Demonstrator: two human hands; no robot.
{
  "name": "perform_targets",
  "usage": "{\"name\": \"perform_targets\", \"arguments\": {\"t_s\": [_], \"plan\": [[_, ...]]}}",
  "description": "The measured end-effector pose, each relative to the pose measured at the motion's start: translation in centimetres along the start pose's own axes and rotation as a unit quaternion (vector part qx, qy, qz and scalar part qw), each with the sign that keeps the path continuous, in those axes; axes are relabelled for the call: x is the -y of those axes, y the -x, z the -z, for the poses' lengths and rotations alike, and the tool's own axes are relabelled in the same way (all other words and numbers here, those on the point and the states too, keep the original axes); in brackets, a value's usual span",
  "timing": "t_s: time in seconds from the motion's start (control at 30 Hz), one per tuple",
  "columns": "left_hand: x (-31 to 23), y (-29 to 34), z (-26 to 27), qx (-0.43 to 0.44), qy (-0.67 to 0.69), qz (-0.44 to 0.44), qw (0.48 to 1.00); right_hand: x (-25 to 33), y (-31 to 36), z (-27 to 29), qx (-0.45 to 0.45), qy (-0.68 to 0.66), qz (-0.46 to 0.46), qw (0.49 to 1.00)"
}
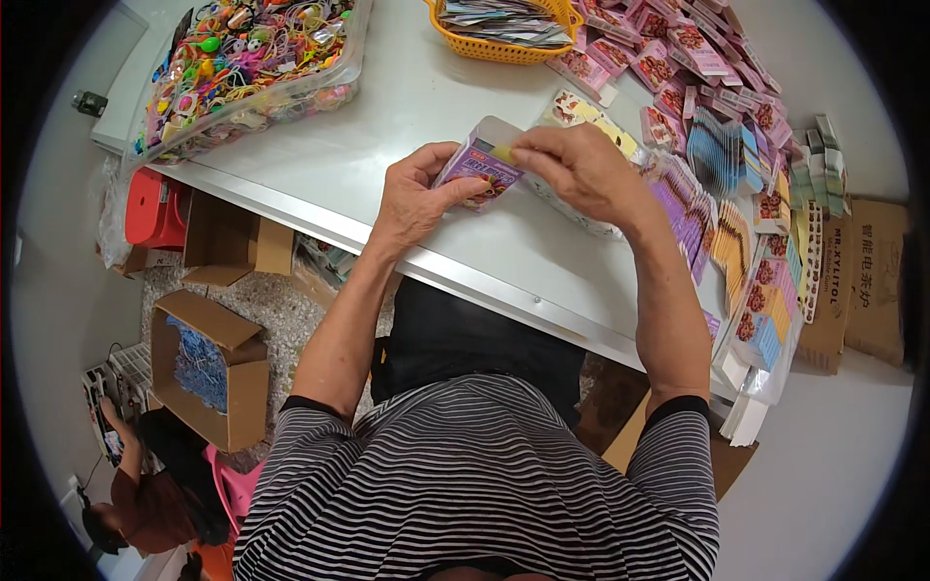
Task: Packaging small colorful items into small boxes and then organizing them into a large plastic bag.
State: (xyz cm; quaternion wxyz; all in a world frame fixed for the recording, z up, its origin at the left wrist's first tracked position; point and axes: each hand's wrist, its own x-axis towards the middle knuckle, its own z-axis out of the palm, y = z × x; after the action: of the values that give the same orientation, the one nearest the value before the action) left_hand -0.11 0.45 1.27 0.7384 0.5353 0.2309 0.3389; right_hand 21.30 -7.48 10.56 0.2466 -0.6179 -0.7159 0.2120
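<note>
My left hand (417, 198) is closed around a small purple printed carton (481, 180), thumb across its front. The carton tilts over the white table, and its top flap (498, 130) stands up. At the carton's mouth my right hand (581, 167) pinches a yellow slip (502, 153), only partly visible between the fingertips and the box. Beneath and behind my right hand lies a clear plastic bag (581, 215). Yellow picture sheets (573, 105) stick out at its far side.
A clear tub (242, 121) of colourful trinkets stands at the far left. A yellow basket (504, 46) of flat packets sits at the back. Pink cartons (668, 58) pile up at the far right, with purple packets (678, 203) nearer. Another person (145, 504) sits at lower left.
</note>
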Motion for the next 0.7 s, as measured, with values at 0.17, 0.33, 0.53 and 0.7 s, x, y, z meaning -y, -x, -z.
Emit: {"name": "perform_targets", "arguments": {"t_s": [0.17, 0.33, 0.53, 0.7], "plan": [[0.1, 0.1, 0.3, -0.011, 0.004, 0.006, 1.0, 2.5, -1.4, 0.7, 0.081, 0.152, -0.005, 0.985], [0.6, -0.2, 0.2, -0.012, 0.008, 0.0, 1.0, 3.0, -5.9, 2.3, -0.112, 0.083, 0.047, 0.989], [0.7, 0.0, 0.8, -0.034, -0.017, 0.018, 0.999, 5.4, -19.7, -2.1, -0.177, 0.135, 0.212, 0.951], [0.4, -0.2, 0.3, -0.038, 0.004, 0.036, 0.999, 6.5, -28.5, -5.4, -0.099, 0.222, 0.166, 0.956]]}}
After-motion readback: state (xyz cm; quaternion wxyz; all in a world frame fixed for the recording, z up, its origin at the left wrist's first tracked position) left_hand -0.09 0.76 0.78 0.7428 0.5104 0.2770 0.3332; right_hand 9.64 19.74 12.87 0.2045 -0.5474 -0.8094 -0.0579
